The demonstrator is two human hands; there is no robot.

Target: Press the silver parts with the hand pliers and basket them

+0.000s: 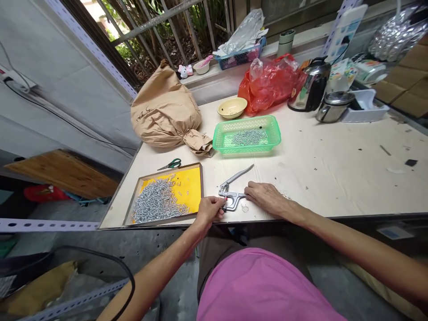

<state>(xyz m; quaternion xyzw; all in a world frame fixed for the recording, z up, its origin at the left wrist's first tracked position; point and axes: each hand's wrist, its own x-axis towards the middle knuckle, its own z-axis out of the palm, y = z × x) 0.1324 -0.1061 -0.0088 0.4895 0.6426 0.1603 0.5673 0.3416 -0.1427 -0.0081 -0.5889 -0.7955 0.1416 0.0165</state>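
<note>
A grey snap fastener pliers, its spring-loaded upper lever raised, lies on the table in front of me. My right hand is closed around the end of the lower handle. At the jaw end my left hand is pinched shut, with the fingertips at the C-shaped jaw. A small red spot and something dark show at these fingertips; what is held there is too small to name. Just left of that hand sits a shallow tray with a yellow bottom, holding a heap of small silvery metal pieces.
Behind the tray lie green-handled scissors. A green basket with more metal pieces stands beyond the pliers, near a yellow bowl. Farther back are a brown paper sack, a red plastic bag and a kettle.
</note>
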